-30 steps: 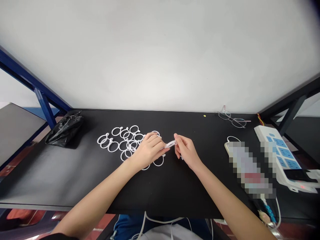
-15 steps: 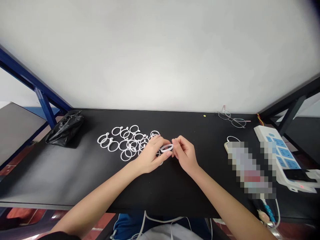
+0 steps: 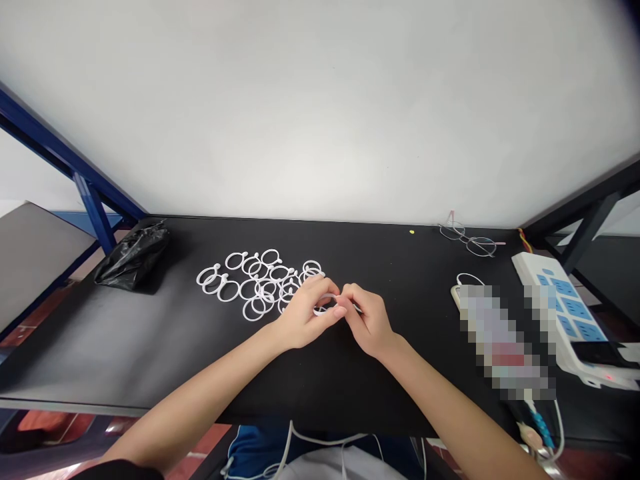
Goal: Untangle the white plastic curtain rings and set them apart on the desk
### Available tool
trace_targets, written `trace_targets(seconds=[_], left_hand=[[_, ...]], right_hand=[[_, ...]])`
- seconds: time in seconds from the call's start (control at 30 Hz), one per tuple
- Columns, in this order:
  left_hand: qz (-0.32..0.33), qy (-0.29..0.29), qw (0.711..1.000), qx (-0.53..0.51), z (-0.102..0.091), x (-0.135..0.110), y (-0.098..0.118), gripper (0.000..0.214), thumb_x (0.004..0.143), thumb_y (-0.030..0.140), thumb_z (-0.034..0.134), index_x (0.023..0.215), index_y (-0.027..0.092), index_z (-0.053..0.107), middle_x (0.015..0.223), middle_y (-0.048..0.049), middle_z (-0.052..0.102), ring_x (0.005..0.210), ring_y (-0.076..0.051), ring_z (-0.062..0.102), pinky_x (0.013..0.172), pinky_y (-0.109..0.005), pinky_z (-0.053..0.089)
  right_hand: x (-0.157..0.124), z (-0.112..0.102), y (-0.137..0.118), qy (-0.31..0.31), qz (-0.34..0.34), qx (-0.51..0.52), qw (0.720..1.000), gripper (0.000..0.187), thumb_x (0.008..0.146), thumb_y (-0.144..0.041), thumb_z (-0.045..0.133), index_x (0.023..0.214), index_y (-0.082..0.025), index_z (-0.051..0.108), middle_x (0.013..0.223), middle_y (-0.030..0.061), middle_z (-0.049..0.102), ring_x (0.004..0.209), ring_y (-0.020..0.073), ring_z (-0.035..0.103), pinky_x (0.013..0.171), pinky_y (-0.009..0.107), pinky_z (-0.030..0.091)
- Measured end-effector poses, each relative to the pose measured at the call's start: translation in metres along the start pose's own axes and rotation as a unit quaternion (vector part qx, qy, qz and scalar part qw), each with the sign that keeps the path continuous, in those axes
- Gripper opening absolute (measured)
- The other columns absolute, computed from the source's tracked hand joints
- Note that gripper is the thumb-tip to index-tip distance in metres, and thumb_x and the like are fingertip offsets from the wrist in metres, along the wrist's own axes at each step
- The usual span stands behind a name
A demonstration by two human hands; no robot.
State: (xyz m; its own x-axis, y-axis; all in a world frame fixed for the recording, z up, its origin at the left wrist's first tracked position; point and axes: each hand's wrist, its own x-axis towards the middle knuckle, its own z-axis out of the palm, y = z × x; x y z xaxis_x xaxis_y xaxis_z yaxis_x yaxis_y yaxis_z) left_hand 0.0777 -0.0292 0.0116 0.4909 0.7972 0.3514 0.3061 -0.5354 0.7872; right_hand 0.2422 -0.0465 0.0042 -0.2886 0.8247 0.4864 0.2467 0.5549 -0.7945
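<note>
Both of my hands meet over the middle of the black table (image 3: 150, 347). My left hand (image 3: 303, 313) and my right hand (image 3: 367, 320) each pinch the same white plastic ring (image 3: 326, 300) between fingertips; most of the ring is hidden by the fingers. Just left of my hands lies a spread of several white rings (image 3: 255, 280), flat on the table, some overlapping.
A crumpled black plastic bag (image 3: 131, 255) lies at the table's left end. A pair of glasses (image 3: 467, 240) rests by the back wall. At the right are a white power strip (image 3: 565, 313), cables and a blurred-out object (image 3: 500, 340). Blue frame bars (image 3: 95, 213) rise at left.
My hands have drawn closer together and slightly toward me, closing round the ring, which was more exposed between the fingertips earlier. The view has shifted slightly.
</note>
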Motion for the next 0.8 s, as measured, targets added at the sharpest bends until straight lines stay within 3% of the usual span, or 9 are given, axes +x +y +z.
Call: trace_targets(seconds=[0.27, 0.53, 0.8], left_hand=[[0.016, 0.043, 0.999, -0.018, -0.006, 0.001, 0.001, 0.054, 0.097, 0.058, 0.028, 0.074, 0.018, 0.054, 0.064, -0.0021, 0.049, 0.063, -0.016, 0.044, 0.063, -0.033, 0.040], [0.040, 0.069, 0.996, 0.035, -0.007, 0.002, 0.000, 0.049, 0.100, 0.048, 0.027, 0.068, 0.019, 0.051, 0.059, -0.0015, 0.049, 0.059, -0.016, 0.043, 0.064, -0.034, 0.041], [0.081, 0.152, 0.985, 0.032, -0.001, -0.004, -0.002, 0.049, 0.100, 0.040, 0.025, 0.066, 0.017, 0.052, 0.055, -0.0017, 0.052, 0.050, -0.013, 0.047, 0.050, -0.027, 0.037]], right_hand=[[-0.003, 0.002, 0.003, -0.043, -0.019, -0.036, 0.998, 0.023, 0.099, -0.025, 0.042, 0.077, -0.022, 0.045, 0.063, -0.0040, 0.044, 0.051, 0.0101, 0.041, 0.051, 0.024, 0.035], [-0.003, 0.006, 0.002, -0.026, -0.029, -0.125, 0.991, 0.033, 0.100, -0.025, 0.035, 0.067, -0.022, 0.036, 0.055, -0.0035, 0.039, 0.046, 0.0104, 0.035, 0.048, 0.027, 0.028], [-0.006, 0.013, -0.004, 0.000, -0.027, -0.106, 0.994, 0.035, 0.101, -0.022, 0.032, 0.066, -0.023, 0.029, 0.054, -0.0042, 0.034, 0.045, 0.0104, 0.030, 0.048, 0.028, 0.026]])
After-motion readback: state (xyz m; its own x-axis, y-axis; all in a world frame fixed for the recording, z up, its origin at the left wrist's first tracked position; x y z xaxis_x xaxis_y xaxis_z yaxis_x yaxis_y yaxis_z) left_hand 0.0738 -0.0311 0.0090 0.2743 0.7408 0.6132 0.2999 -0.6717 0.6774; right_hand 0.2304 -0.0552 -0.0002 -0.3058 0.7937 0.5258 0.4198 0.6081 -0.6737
